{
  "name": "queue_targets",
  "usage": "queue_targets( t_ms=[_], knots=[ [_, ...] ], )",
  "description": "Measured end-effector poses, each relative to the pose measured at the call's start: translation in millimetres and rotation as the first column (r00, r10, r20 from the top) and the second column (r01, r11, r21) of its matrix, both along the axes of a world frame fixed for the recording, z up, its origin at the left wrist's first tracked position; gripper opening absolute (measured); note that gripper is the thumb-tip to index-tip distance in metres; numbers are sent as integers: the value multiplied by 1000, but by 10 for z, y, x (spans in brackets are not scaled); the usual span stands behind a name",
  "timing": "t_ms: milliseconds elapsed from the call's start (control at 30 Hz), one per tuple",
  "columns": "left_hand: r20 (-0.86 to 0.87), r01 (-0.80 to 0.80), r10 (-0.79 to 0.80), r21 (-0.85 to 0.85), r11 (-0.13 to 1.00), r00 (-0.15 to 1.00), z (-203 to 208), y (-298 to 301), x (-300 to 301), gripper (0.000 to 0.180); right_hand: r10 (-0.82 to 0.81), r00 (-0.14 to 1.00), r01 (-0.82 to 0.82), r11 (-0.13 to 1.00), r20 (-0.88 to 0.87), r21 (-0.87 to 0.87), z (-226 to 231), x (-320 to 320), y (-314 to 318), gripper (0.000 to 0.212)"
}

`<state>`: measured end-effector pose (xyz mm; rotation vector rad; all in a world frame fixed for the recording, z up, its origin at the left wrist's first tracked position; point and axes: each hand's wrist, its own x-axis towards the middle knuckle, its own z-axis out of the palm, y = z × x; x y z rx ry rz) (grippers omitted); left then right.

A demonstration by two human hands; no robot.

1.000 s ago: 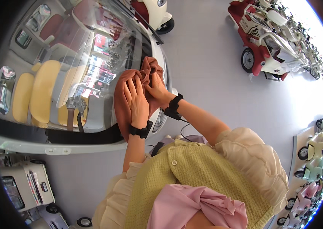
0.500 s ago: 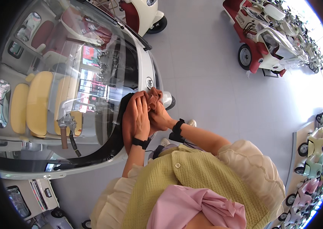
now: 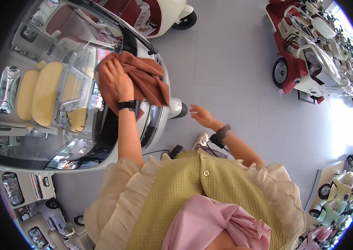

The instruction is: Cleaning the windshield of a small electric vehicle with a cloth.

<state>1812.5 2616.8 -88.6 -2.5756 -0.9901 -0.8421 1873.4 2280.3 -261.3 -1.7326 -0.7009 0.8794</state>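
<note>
A rust-brown cloth lies in loose folds over the lower windshield and white front of a small vehicle at my left. My left hand rests on the cloth's left part, fingers stretched out and pressing it to the glass. The cloth's right part drapes over the vehicle's nose, free of either hand. My right hand is in the air over the floor, right of the vehicle, fingers parted and holding nothing.
Yellow seats show through the windshield. A cream and red three-wheeler stands beyond the vehicle. Another red and white one stands far right, near rows of small scooters. Grey floor lies between. My shoe shows below my right hand.
My left hand has slid farther up and left over the windshield with the cloth. My right hand has let go of the cloth and moved away to the right. The view has shifted.
</note>
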Motion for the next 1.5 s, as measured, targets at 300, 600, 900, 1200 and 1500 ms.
queue_targets(
  t_ms=[300, 600, 900, 1200, 1500],
  knots=[
    [292, -481, 406, 267, 835, 866, 746, 256, -433, 65, -343, 927, 324, 936, -152, -141, -921, 463, -1989, 35],
    [-273, -221, 308, 308, 925, 911, 258, 33, 40, 70, -490, 857, 408, 834, -159, -371, -782, 571, -2128, 37],
    [-169, 22, -29, -38, 999, 985, -294, -41, 481, 69, -211, 974, 189, 957, -80, -222, -91, 1510, -1018, 36],
    [132, -382, 358, 291, 877, 924, 869, 706, 491, 63, 525, 763, -596, 797, 377, 97, 1159, 1836, 1756, 36],
    [63, -563, 560, 37, 826, 826, 327, -27, -2, 71, 122, 797, -407, 832, 591, 378, 1683, 1245, 3239, 57]
  ],
)
